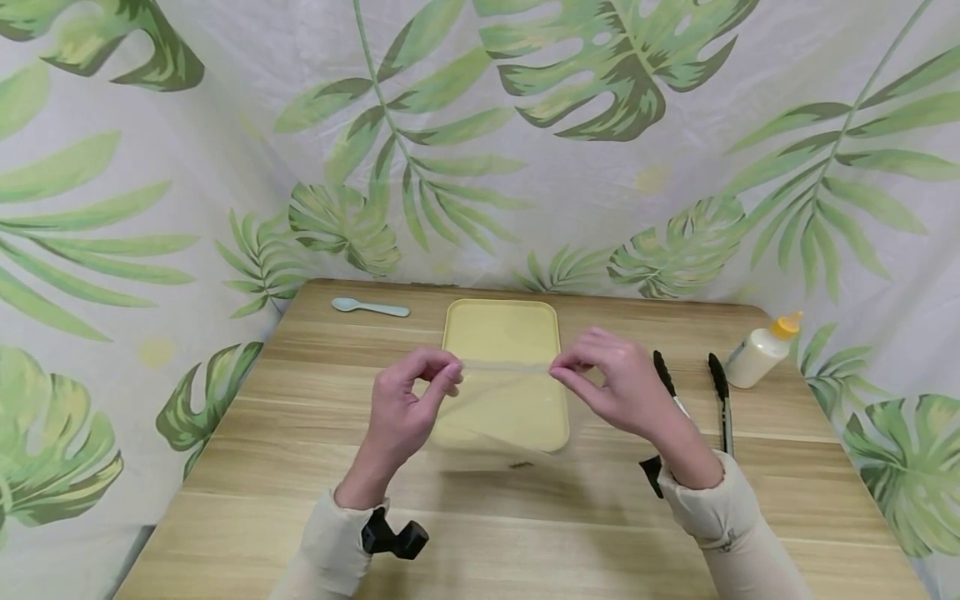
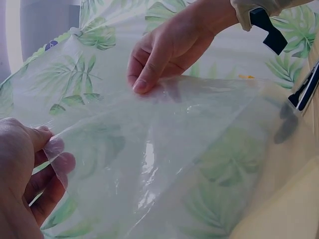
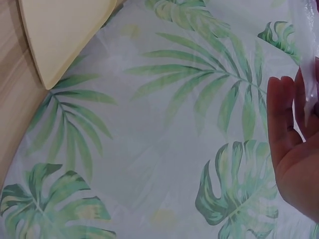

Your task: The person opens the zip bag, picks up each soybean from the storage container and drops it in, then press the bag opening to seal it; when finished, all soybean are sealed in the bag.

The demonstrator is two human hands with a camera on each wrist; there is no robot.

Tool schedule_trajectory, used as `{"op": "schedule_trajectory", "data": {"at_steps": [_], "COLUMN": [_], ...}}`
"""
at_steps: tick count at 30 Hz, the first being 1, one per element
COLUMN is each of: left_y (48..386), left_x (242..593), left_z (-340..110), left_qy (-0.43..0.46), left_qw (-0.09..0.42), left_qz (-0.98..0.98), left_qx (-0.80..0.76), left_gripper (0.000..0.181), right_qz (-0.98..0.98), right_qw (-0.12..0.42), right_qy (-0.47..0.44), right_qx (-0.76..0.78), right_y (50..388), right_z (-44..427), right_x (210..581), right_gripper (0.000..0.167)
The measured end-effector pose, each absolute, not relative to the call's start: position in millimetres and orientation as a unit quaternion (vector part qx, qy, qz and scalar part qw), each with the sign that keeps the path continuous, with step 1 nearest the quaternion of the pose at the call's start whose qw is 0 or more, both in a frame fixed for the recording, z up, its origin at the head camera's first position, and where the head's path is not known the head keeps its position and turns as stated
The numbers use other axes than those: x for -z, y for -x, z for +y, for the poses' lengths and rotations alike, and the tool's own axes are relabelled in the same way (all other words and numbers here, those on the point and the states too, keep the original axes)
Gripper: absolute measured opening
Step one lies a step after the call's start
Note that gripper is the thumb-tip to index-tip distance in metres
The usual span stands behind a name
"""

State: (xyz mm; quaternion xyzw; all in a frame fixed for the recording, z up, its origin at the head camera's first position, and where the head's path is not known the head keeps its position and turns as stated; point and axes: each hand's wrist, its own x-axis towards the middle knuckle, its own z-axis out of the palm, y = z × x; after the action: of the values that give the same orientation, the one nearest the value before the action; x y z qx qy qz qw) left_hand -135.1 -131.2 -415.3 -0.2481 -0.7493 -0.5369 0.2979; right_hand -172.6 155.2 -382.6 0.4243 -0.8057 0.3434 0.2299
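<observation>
Stretched between both hands is a thin clear plastic bag [image 2: 149, 144], see-through and a little wrinkled. The left hand [image 1: 408, 400] pinches its upper edge at one corner with thumb and fingertips. At the other end of that edge, the right hand [image 1: 618, 379] pinches it between thumb and forefinger. The bag hangs above the wooden table and in front of the yellow tray [image 1: 502, 329], which shows through it. A small dark mark sits near its lower part. In the right wrist view only a strip of the bag [image 3: 310, 55] shows beside the right hand [image 3: 299, 159].
A pale blue spoon [image 1: 371, 307] lies at the back left of the wooden table [image 1: 300, 467]. Black-tipped tongs [image 1: 725, 404] lie at the right, partly hidden by the right arm. A bottle with an orange cap [image 1: 759, 354] is near the right edge. Leaf-patterned cloth [image 1: 450, 167] surrounds the table.
</observation>
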Motion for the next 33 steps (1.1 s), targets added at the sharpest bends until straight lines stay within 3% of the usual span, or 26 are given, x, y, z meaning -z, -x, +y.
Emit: {"op": "schedule_trajectory", "data": {"at_steps": [11, 19, 33], "left_y": [135, 135, 136], "left_x": [413, 413, 414], "left_z": [-131, -132, -133], "left_qy": [0.248, 0.249, 0.249], "left_qw": [0.293, 0.301, 0.293], "left_qz": [-0.749, -0.750, -0.749], "left_qx": [0.540, 0.534, 0.539], "left_gripper": [0.015, 0.013, 0.014], "right_qz": [-0.802, -0.804, -0.793], "right_qw": [0.246, 0.215, 0.219], "right_qy": [-0.427, -0.418, -0.430], "right_qx": [-0.338, -0.364, -0.371], "right_y": [176, 175, 178], "right_z": [159, 165, 169], "right_x": [387, 388, 390], "right_gripper": [0.016, 0.016, 0.020]}}
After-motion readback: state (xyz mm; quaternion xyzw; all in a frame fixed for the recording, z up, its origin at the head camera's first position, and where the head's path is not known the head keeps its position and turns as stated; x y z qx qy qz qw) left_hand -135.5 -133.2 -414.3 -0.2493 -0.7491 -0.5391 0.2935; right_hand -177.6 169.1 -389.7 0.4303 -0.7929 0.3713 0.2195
